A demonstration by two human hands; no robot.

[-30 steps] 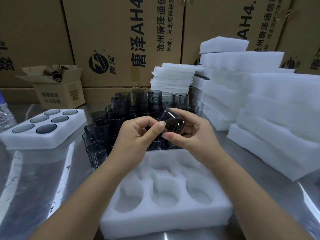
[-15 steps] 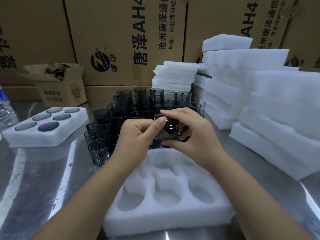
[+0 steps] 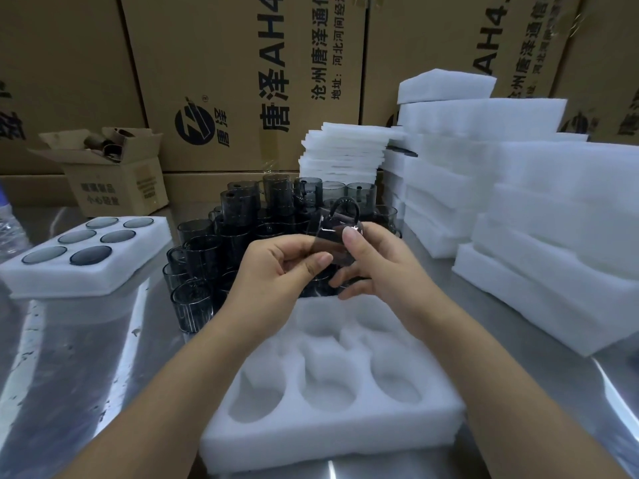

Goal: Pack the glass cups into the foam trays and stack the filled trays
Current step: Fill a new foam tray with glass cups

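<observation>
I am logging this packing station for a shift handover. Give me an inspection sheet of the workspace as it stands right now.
Surface: shiny metal table, with specks near its left side.
Job's things: empty foam tray in front, all visible pockets bare; filled foam tray at left holding six cups; cluster of dark glass cups standing behind the hands; one held cup, handle up.
Clutter: small open carton with dark items inside; plastic bottle at the left edge.
Grippers: left hand and right hand both grip the held cup above the empty tray.
Cables: nothing seen.
Surroundings: foam stacks at right; large printed cartons behind.
</observation>
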